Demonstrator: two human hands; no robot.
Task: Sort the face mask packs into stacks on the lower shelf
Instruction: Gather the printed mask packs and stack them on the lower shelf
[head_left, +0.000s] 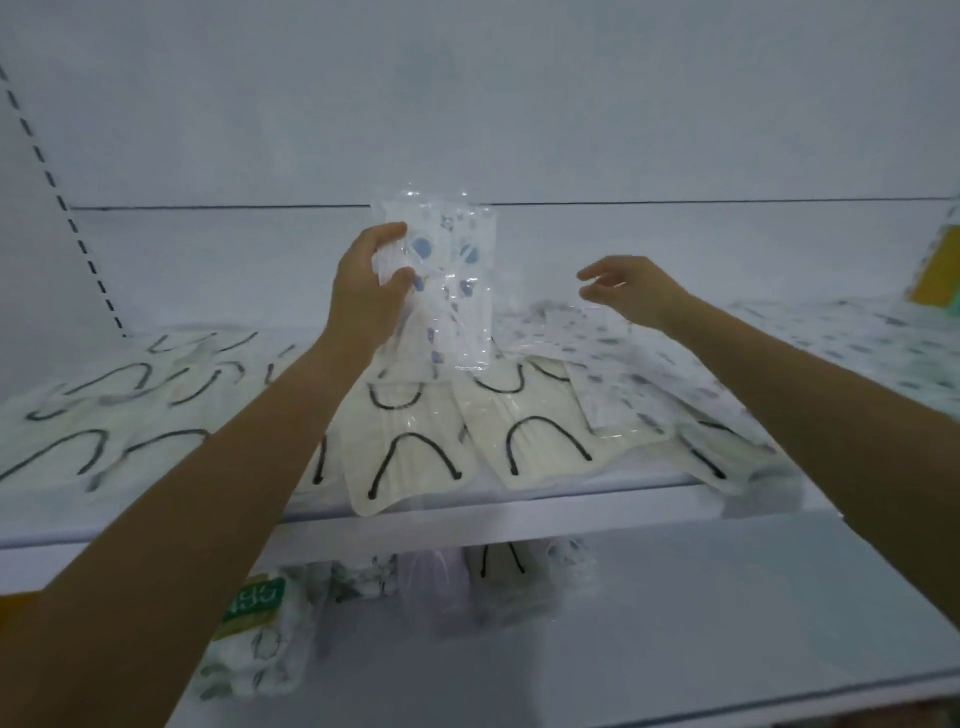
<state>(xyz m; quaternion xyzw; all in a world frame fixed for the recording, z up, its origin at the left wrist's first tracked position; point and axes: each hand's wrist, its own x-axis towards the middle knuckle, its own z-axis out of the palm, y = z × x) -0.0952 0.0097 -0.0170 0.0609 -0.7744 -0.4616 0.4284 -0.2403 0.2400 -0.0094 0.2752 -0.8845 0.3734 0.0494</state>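
Observation:
My left hand (366, 291) grips a clear pack of white masks with blue spots (452, 280), held upright above the upper shelf (519, 514). My right hand (631, 293) hovers to the right of it, fingers loosely spread, holding nothing. Cream mask packs with black ear loops (415, 447) lie spread over the upper shelf, and more blue-spotted packs (649, 364) lie at the right. On the lower shelf (727, 623) stand a cream pack (501, 571), a lilac pack (434, 582), a blue-spotted pack (571, 561) and a leaf-print pack (363, 577).
A green-labelled pack with a leaf print (254, 639) leans at the lower shelf's left. A yellow and green box (940, 270) sits at the far right of the upper shelf. A slotted upright (67, 208) runs up the left back wall.

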